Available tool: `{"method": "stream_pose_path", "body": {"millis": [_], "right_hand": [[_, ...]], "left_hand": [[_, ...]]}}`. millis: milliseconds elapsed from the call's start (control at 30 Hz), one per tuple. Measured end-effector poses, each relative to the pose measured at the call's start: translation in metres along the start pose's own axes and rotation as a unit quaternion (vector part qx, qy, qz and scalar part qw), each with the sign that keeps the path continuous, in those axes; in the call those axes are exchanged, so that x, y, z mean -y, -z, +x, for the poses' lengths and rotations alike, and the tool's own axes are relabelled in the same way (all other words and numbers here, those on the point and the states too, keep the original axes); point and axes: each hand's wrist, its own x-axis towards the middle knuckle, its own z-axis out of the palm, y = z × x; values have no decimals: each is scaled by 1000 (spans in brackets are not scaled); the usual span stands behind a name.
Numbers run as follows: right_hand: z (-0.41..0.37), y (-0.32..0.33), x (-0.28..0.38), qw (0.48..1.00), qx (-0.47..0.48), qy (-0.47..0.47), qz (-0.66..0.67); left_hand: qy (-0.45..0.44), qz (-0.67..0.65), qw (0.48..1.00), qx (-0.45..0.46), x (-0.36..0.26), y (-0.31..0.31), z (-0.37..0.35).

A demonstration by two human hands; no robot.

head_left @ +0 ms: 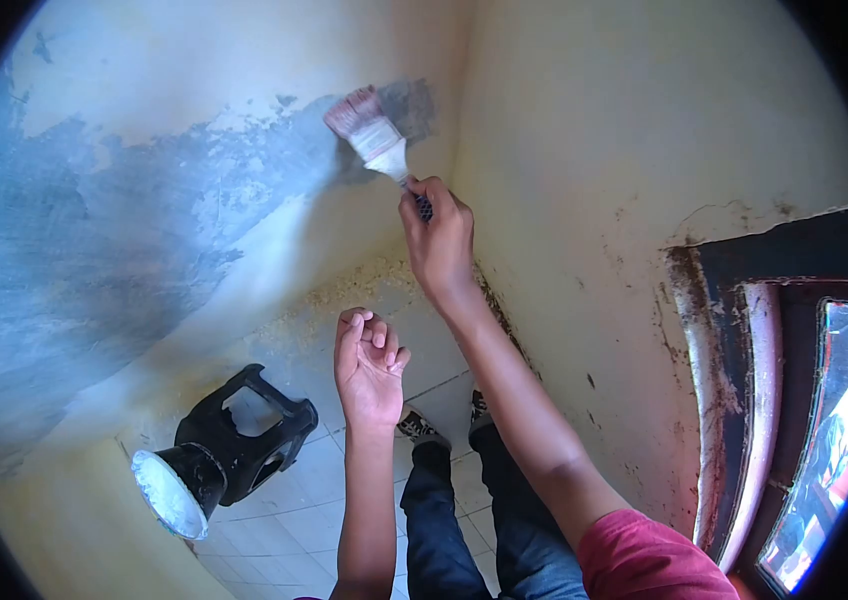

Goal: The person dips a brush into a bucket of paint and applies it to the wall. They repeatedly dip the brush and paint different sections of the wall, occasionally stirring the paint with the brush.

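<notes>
A wide paintbrush [377,140] is gripped by its handle in my right hand [441,235]. Its reddish-brown bristles lie at the wall, over a dark grey patch near the corner. Grey and bluish patches spread over the pale wall [124,210] to the left. My left hand [372,370] hangs lower down, palm up, its fingers loosely curled and apart, with nothing in it. To its left a black plastic stool [244,435] stands beside a dark container [172,492] with white contents.
The side wall [594,200] on the right is stained and flaking near a dark window frame [784,250] with glass. Wall debris lies along the base of the wall. My shoes [422,427] stand on the tiled floor [294,530].
</notes>
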Motion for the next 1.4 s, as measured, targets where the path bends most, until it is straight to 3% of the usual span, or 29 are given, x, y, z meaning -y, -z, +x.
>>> {"method": "stream_pose_path", "body": {"millis": [100, 233, 400, 500, 567, 600, 767, 800, 933, 1000, 1233, 1400], "right_hand": [[-7, -8, -31, 998, 11, 13, -54], [-10, 2, -53, 977, 77, -84, -182], [9, 20, -26, 961, 76, -134, -228], [29, 38, 17, 975, 46, -138, -169], [41, 49, 51, 992, -2, -88, -95], [46, 51, 57, 995, -31, -35, -92], [36, 68, 68, 995, -86, 1, 46], [31, 68, 63, 988, -110, 7, 109], [30, 39, 6, 985, -124, 51, 108], [27, 19, -37, 995, -72, 49, 43], [2, -15, -139, 992, -57, 90, -68], [-20, -5, -160, 983, 20, -16, -184]], "left_hand": [[0, -6, 1000, -14, 1, 13, 1], [5, -15, 999, -29, 4, 21, -1], [6, -4, 1000, -28, 2, 13, -6], [4, -4, 1000, -21, 2, 5, -8], [4, -4, 1000, -18, 1, -1, -9], [2, -4, 1000, -18, 0, -3, -8], [3, 2, 1000, -10, 8, -6, -2], [3, -1, 1000, -12, 12, -3, 2], [18, 3, 1000, -24, 33, 17, 16], [16, 9, 1000, -25, 44, 30, 22], [29, 20, 998, -46, 77, 74, 37], [27, 23, 998, -53, 84, 79, 42]]}}
